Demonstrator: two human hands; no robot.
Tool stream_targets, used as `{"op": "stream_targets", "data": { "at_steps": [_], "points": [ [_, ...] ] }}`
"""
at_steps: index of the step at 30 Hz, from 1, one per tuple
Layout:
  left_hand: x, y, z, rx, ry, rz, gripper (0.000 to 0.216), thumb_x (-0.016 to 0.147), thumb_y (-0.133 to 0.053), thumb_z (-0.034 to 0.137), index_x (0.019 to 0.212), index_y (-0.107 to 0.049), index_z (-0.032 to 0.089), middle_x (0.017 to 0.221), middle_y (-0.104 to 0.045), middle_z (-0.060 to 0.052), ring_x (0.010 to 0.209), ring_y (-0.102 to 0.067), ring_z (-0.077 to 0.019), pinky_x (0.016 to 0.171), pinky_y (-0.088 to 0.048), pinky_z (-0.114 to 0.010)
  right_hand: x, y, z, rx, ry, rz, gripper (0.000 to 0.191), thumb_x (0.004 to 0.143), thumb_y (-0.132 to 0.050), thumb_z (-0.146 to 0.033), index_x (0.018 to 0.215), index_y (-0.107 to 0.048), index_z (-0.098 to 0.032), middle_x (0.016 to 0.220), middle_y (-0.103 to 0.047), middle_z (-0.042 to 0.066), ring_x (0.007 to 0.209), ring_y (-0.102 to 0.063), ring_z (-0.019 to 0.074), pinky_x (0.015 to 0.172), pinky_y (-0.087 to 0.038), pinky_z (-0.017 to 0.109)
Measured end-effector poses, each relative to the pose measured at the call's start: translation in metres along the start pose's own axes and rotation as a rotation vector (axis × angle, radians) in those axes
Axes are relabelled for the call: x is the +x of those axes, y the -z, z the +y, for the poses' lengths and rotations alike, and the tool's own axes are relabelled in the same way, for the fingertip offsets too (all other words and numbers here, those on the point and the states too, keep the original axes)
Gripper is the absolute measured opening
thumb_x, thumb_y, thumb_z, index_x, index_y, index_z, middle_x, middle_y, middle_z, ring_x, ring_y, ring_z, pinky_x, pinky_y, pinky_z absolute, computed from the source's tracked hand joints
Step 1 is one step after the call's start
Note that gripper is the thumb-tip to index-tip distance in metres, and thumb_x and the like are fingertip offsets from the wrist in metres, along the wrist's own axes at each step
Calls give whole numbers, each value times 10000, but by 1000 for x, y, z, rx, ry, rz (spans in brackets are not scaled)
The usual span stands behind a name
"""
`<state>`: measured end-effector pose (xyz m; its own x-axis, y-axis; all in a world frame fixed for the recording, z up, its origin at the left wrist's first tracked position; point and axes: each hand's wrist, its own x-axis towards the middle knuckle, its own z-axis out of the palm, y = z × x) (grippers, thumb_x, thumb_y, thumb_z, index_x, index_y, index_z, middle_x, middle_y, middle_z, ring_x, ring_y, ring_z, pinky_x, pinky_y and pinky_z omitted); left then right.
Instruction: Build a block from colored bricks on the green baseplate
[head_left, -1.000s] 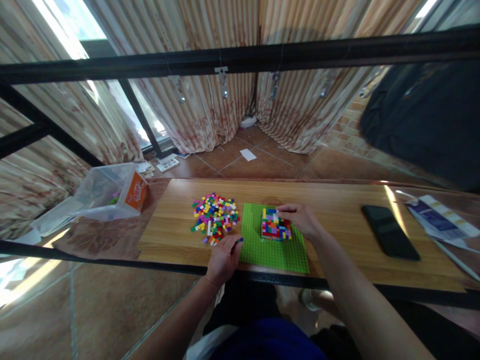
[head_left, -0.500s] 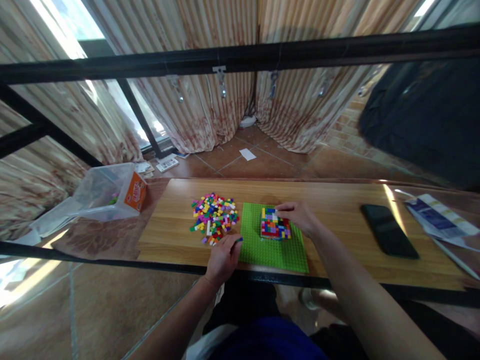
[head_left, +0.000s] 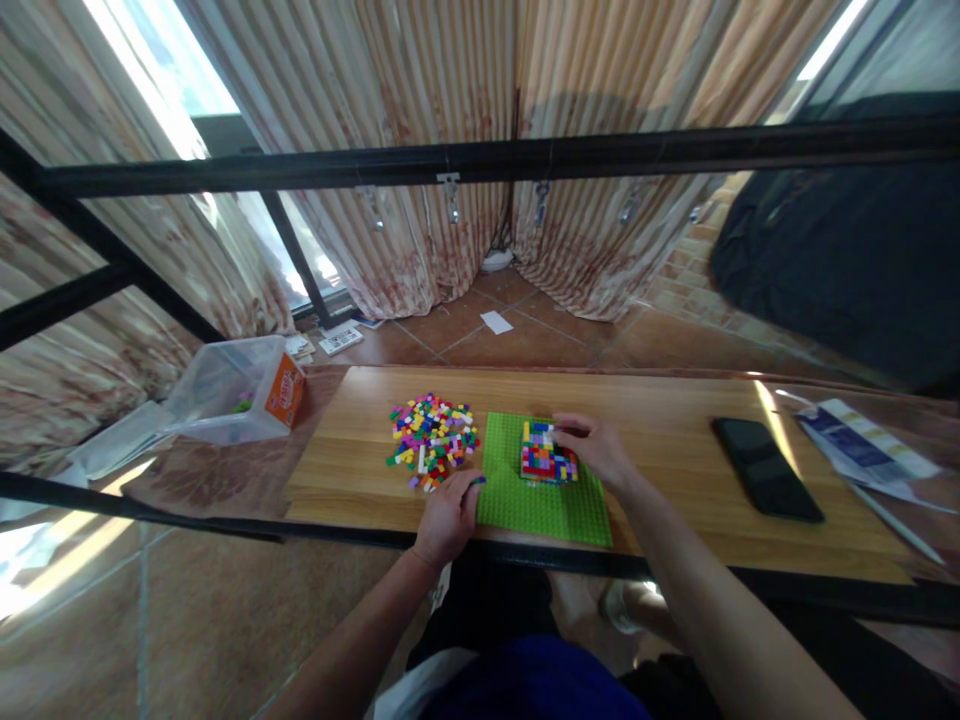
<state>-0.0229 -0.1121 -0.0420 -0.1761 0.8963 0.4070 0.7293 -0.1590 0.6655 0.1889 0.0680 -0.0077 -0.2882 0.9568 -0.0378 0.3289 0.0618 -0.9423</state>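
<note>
A block of many-coloured toy bricks [head_left: 541, 460] stands on a green studded baseplate [head_left: 540, 515]. My right hand [head_left: 592, 445] is over the block's far right part, fingers pinched together at its top; whatever may be between the fingertips is hidden. At the baseplate's left edge my left hand [head_left: 450, 515] is closed on a small dark toy brick [head_left: 478, 481], blue and green, which sticks out at the fingertips. Just beyond the left hand lies a loose heap of small bricks [head_left: 431, 440] in mixed colours.
On the wooden tabletop [head_left: 660, 500], a black phone [head_left: 765, 468] lies to the right, with papers [head_left: 866, 445] beyond it. A clear plastic bin [head_left: 232, 390] with an orange label is at the left. A black metal bar [head_left: 495, 160] crosses in front of the curtains.
The camera view has shifted slightly. My right hand's fingers have moved a little over the block. The left hand stays at the baseplate's edge with its brick.
</note>
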Motion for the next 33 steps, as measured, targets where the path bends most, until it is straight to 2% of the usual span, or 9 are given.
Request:
{"op": "stream_targets", "data": {
  "at_steps": [3,5,9,13,17,24,28,33],
  "points": [
    [1,1,0,-11,1,-2,225,962,-476,219,1093,-657,193,1012,-740,-74,953,-704,-191,893,-582,-362,-21,-2,-6,-87,87,217,308,766,-656,-370,978,-753,-168,1000,-764,107,894,-702,231,855,-547,390],
    [1,1,1,-19,4,-7,229,962,-477,228,1096,-660,194,1011,-742,-73,951,-705,-191,892,-581,-361,-40,-9,-14,-157,168,270,290,839,-591,-387,962,-752,-179,992,-759,110,893,-693,236,849,-540,401],
    [0,1,2,-49,33,-19,213,959,-493,252,1057,-671,188,968,-745,-69,908,-704,-187,860,-582,-347,-75,-40,-32,-235,388,46,215,892,-565,-315,973,-747,-234,987,-746,74,941,-678,226,881,-525,388],
    [1,5,4,-91,51,-43,200,958,-500,276,1017,-671,188,934,-738,-60,870,-697,-179,835,-577,-331,-93,-77,-37,-323,501,-111,259,921,-508,-196,1062,-721,-233,1016,-719,77,954,-669,209,862,-531,354],
    [0,8,7,-120,40,-44,209,963,-486,275,1026,-662,180,943,-735,-63,873,-690,-176,838,-567,-323,-94,-95,-32,-380,505,-135,274,917,-492,-136,1070,-709,-206,999,-704,87,920,-665,203,828,-534,333],
    [-1,8,7,-86,55,-44,191,960,-488,267,1004,-659,194,919,-729,-52,846,-685,-171,812,-560,-313,-91,-99,-25,-383,498,-140,238,946,-491,-186,898,-720,-231,896,-692,64,827,-656,191,750,-521,304],
    [-1,8,7,-62,56,-35,174,951,-495,263,951,-655,195,879,-717,-40,803,-676,-164,785,-558,-304,-97,-103,-25,-378,472,-71,243,943,-483,-198,881,-715,-236,872,-694,67,803,-657,198,735,-522,312],
    [0,8,9,-62,43,-37,167,949,-480,246,946,-639,195,860,-705,-36,794,-667,-157,779,-551,-292,-105,-97,-34,-215,407,-3,190,913,-517,-227,905,-707,-229,842,-709,56,772,-665,188,724,-529,306]
  ]
}}
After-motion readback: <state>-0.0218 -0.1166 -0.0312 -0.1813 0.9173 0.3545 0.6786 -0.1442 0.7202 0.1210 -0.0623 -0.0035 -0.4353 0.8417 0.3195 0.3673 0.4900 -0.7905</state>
